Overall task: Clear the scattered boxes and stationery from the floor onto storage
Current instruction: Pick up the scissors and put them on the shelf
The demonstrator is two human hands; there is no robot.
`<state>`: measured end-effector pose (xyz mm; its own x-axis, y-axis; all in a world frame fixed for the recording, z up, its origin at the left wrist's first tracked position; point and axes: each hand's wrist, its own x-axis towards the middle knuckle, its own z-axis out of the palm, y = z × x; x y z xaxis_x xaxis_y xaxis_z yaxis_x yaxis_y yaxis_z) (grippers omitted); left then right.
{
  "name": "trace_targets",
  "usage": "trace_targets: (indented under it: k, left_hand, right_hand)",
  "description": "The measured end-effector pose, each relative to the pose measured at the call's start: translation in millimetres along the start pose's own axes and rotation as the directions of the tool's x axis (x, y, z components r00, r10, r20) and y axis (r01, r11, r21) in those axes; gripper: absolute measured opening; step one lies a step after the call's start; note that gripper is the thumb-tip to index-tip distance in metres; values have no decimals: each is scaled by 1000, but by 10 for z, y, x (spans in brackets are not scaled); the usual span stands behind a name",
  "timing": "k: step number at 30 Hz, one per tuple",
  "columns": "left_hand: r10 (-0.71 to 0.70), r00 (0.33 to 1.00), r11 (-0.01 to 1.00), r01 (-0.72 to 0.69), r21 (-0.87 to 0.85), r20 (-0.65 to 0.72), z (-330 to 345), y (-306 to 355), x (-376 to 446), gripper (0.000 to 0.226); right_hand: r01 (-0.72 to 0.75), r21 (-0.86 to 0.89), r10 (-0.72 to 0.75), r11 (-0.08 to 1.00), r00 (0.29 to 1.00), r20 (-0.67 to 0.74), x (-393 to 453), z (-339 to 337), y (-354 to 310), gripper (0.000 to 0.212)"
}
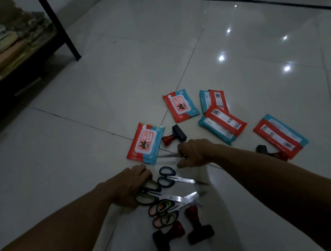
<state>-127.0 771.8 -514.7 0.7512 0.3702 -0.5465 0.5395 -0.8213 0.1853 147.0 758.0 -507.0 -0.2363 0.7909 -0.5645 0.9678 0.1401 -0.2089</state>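
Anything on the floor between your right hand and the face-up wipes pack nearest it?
In the head view, the right hand pinches scissors whose blades point toward the wipes pack; a red-handled stamp lies just beyond that gap.

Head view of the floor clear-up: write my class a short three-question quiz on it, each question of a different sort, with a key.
1. True or false: the right hand grips a pair of scissors whose blades point toward the nearest wipes pack.
2. Multiple choice: the left hand rests on
A. a wipes pack
B. the black scissor handles
C. a stamp
3. Fill in: the stamp lying between the nearest wipes pack and the right hand has a ____ handle.

Key: 1 true; 2 B; 3 red
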Motion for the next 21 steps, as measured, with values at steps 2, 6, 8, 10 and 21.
trace_targets:
  k: [2,6,8,10,21]
  left_hand:
    - [2,1000,999,-3,-33,-15,-14,-4,-12,79]
    - [-8,999,994,4,-111,-32,-22,-52,-41,79]
    - [-28,999,988,22,-151,-38,-25,-107,-55,80]
    - [-51,997,981,40,-190,-53,-28,-167,-76,77]
    - [-189,981,884,188,-429,43,-54,-216,-139,67]
  right_hand:
    - [21,31,-21,999,1000,-8,57,68,-154,50]
    - [42,12,-42,999,997,-63,122,208,-360,54]
    - [40,-10,-41,999,995,-91,133,238,-401,52]
    - [20,-30,-23,999,994,-111,134,230,-392,47]
    - [-171,-44,162,984,973,-163,1,7,146,44]
